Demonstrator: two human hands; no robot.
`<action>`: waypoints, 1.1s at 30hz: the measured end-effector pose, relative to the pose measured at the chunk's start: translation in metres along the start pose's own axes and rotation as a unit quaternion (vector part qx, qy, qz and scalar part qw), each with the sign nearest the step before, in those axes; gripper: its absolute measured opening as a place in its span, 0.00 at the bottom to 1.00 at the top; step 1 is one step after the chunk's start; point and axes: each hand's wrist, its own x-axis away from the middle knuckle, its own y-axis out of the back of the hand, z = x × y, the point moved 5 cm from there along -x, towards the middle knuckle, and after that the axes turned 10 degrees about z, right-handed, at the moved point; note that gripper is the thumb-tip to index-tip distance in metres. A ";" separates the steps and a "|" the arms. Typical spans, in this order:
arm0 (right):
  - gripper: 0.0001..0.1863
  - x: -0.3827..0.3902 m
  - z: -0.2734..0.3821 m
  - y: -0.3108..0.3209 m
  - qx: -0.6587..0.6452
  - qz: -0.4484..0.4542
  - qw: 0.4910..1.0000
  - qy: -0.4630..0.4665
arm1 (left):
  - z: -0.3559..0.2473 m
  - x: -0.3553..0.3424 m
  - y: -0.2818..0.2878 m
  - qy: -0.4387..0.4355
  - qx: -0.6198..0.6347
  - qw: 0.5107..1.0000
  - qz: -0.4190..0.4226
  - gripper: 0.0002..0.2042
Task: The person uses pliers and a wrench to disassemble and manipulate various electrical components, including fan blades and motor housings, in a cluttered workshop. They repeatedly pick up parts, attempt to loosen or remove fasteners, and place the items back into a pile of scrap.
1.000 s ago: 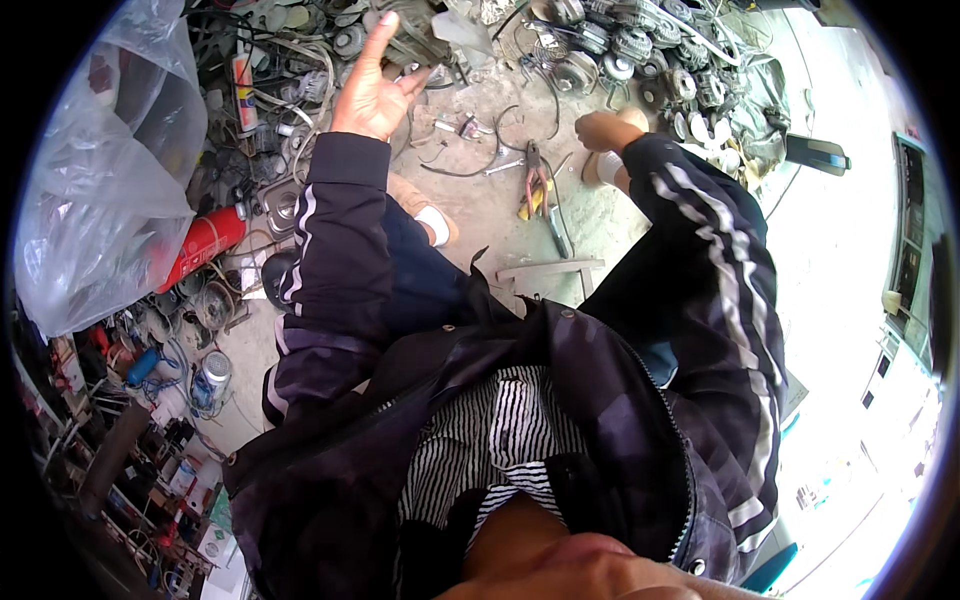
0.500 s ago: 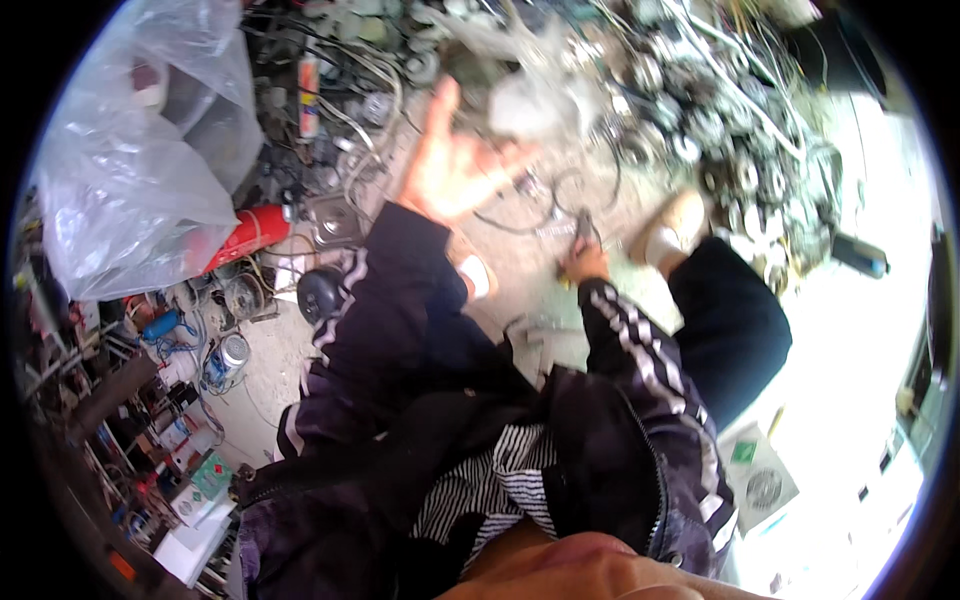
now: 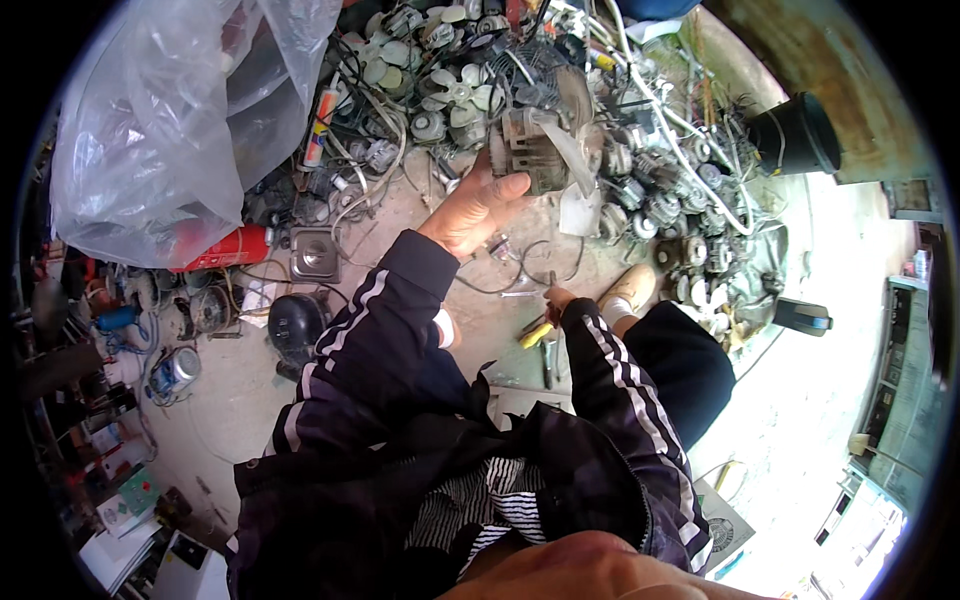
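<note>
My left hand (image 3: 478, 208) is closed on a fan motor (image 3: 530, 148), a metal body with pale, translucent blades on its right side. The thumb shows along the motor's lower edge; most fingers are hidden behind it. Low over the floor, my right hand (image 3: 562, 299) has its fingers curled, and what they hold is too small to make out. Close beside it lie a yellow-handled tool (image 3: 535, 335), a dark tool (image 3: 548, 363) and a thin metal piece (image 3: 518, 294). A dark cable (image 3: 500, 291) loops across the floor between both hands.
Scrap motors (image 3: 650, 205) and a fan wheel (image 3: 460, 92) are heaped ahead. Left are a clear plastic bag (image 3: 150, 150), a sealant tube (image 3: 320, 128), a red cylinder (image 3: 240, 246) and a black rounded object (image 3: 296, 325). A black bucket (image 3: 800, 135) stands far right.
My left hand, open with thumb stretched out before, is now closed on the fan motor. My right hand has shifted slightly forward from beside the yellow-handled tool. The whole view has tilted.
</note>
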 end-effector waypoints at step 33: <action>0.25 0.405 0.166 -0.072 0.101 0.201 0.851 0.475 | -0.031 0.026 0.003 -0.090 -0.566 0.789 -0.223 0.42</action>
